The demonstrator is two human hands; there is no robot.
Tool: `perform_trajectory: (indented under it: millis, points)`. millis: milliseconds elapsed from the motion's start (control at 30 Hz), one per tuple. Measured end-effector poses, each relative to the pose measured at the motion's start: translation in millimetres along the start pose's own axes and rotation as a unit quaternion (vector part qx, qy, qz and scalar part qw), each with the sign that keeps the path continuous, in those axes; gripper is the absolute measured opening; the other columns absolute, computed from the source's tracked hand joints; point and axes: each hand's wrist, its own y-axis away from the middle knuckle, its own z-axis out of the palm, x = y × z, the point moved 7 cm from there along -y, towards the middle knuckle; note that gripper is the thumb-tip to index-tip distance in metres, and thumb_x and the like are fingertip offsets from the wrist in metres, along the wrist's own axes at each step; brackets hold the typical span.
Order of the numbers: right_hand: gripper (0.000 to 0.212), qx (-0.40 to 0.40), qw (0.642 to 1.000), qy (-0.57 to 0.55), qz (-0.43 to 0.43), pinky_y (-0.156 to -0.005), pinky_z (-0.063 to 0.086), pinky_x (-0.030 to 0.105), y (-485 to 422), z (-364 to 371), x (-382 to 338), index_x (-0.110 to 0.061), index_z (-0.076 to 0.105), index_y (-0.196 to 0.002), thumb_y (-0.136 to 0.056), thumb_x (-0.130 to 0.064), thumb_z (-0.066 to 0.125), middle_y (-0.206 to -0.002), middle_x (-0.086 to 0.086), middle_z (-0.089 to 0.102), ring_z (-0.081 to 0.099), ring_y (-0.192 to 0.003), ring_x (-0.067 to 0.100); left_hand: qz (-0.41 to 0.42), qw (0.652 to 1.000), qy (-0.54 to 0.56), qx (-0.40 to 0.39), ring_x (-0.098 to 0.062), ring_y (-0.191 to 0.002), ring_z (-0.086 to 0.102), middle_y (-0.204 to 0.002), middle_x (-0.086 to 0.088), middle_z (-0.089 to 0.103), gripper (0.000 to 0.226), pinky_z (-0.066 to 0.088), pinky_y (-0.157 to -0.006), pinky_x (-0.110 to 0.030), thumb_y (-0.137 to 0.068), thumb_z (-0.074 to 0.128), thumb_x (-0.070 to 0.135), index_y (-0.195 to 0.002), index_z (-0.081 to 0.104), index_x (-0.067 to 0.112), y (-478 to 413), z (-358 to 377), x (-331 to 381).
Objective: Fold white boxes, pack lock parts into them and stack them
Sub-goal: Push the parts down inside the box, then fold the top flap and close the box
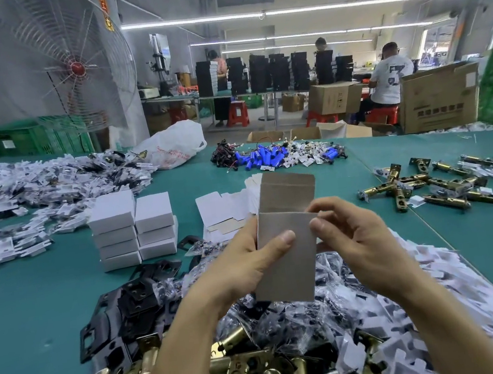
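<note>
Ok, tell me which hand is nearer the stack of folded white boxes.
Left. The left hand grips the unfolded box just right of the stack of folded white boxes; the right hand holds its far edge, farther away.

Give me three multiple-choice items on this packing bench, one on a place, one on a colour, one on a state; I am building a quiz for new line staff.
1. Where do the finished white boxes stand relative to the box blank being held?
A. To its left, on the table
B. To its right, beside the brass latches
C. On the floor

2. What colour are the cylinder cells heaped at the far middle of the table?
A. Red
B. Blue
C. Yellow

3. What state is the held box blank in?
A. Closed and stacked
B. Packed with a latch
C. Unfinished, top flap standing up

Answers: 1 A, the two stacks stand left of the left hand. 2 B, the cells show bright blue. 3 C, both hands, with the right hand at its edge, hold it with the flap raised.
</note>
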Motion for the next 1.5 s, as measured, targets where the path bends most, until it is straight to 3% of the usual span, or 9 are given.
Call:
perform_trajectory:
  millis: [133, 233, 367, 633, 833, 933, 1100, 1233, 1500]
  points:
    - [0.015, -0.026, 0.997, 0.066, 0.014, -0.079, 0.059, 0.045, 5, 1, 13, -0.021, 0.063, -0.100, -0.096, -0.007, 0.059, -0.092, 0.003, 0.073, 0.069, -0.089, 0.021, 0.086, 0.974, -0.167, 0.129, -0.008, -0.087, 0.072, -0.105, 0.010, 0.072, 0.049, 0.061, -0.080, -0.035, -0.079, 0.084, 0.029, -0.118, 0.055, 0.037, -4, -13, 8]
    - [0.018, -0.034, 0.996, 0.079, 0.035, -0.080, 0.058, 0.041, 4, -1, 22, -0.025, 0.064, -0.099, -0.097, -0.007, 0.059, -0.092, -0.001, 0.073, 0.068, -0.089, 0.014, 0.143, 0.960, -0.164, 0.178, -0.001, -0.077, 0.072, -0.100, 0.017, 0.069, 0.070, 0.055, -0.064, -0.016, -0.070, 0.091, 0.019, -0.117, 0.049, 0.049, 1, -19, 16]
    - [0.022, -0.053, 0.996, 0.046, 0.064, -0.079, 0.056, 0.031, 6, -3, 31, -0.027, 0.065, -0.099, -0.097, -0.007, 0.057, -0.094, 0.000, 0.071, 0.068, -0.090, 0.015, 0.168, 0.948, -0.179, 0.204, 0.000, -0.082, 0.072, -0.099, 0.023, 0.067, 0.062, 0.057, -0.070, -0.016, -0.066, 0.094, 0.021, -0.105, 0.053, 0.048, 4, -20, 19]
    - [0.015, -0.058, 0.996, 0.025, 0.069, -0.081, 0.053, 0.023, 6, -5, 30, -0.019, 0.070, -0.096, -0.090, -0.005, 0.067, -0.106, -0.015, 0.069, 0.066, -0.104, 0.008, 0.109, 0.962, -0.200, 0.151, -0.005, -0.079, 0.070, -0.081, 0.014, 0.073, 0.011, 0.053, -0.069, -0.017, -0.075, 0.087, 0.021, -0.072, 0.077, 0.026, -4, -13, 8]
    - [0.033, 0.000, 0.998, -0.060, 0.003, -0.084, 0.053, 0.023, 6, 0, 10, -0.035, 0.058, -0.112, -0.083, -0.025, 0.070, -0.099, -0.005, 0.067, 0.066, -0.096, 0.013, 0.061, 0.983, -0.127, 0.117, -0.012, -0.074, 0.072, -0.075, 0.000, 0.077, 0.015, 0.051, -0.062, -0.015, -0.077, 0.085, 0.014, -0.069, 0.074, 0.019, -5, -14, 4]
    - [0.016, 0.024, 0.999, -0.017, -0.022, -0.072, 0.046, 0.009, 4, 0, 3, -0.024, 0.071, -0.095, -0.083, -0.033, 0.064, -0.087, -0.006, 0.072, 0.066, -0.083, 0.005, 0.063, 0.992, -0.066, 0.089, -0.014, -0.082, 0.075, -0.084, -0.003, 0.079, 0.014, 0.051, -0.058, -0.012, -0.075, 0.083, 0.002, -0.072, 0.076, 0.013, -2, -9, 7]
    - [0.016, 0.038, 0.999, 0.018, -0.018, -0.075, 0.053, 0.020, 3, -1, 4, -0.021, 0.075, -0.086, -0.078, -0.033, 0.069, -0.085, -0.008, 0.075, 0.068, -0.084, 0.007, 0.083, 0.985, -0.021, 0.153, -0.020, -0.084, 0.076, -0.092, -0.008, 0.078, 0.039, 0.054, -0.062, -0.018, -0.063, 0.084, -0.016, -0.052, 0.059, 0.012, -3, -20, 6]
    - [0.011, 0.056, 0.997, 0.053, -0.018, -0.075, 0.057, 0.027, 3, -5, 5, -0.027, 0.074, -0.089, -0.079, -0.024, 0.077, -0.087, -0.014, 0.075, 0.070, -0.086, 0.006, 0.092, 0.982, -0.035, 0.159, -0.027, -0.087, 0.076, -0.090, -0.008, 0.078, 0.045, 0.060, -0.077, -0.041, -0.058, 0.090, -0.010, -0.070, 0.052, 0.010, -2, -25, 5]
    - [0.024, 0.066, 0.994, 0.079, -0.034, -0.072, 0.056, 0.021, 3, -7, 7, -0.029, 0.074, -0.081, -0.081, -0.005, 0.078, -0.082, -0.011, 0.075, 0.071, -0.083, 0.006, 0.085, 0.986, -0.002, 0.146, -0.022, -0.084, 0.075, -0.088, -0.009, 0.077, 0.011, 0.061, -0.076, -0.032, -0.077, 0.084, 0.010, -0.081, 0.076, 0.016, -3, -21, 8]
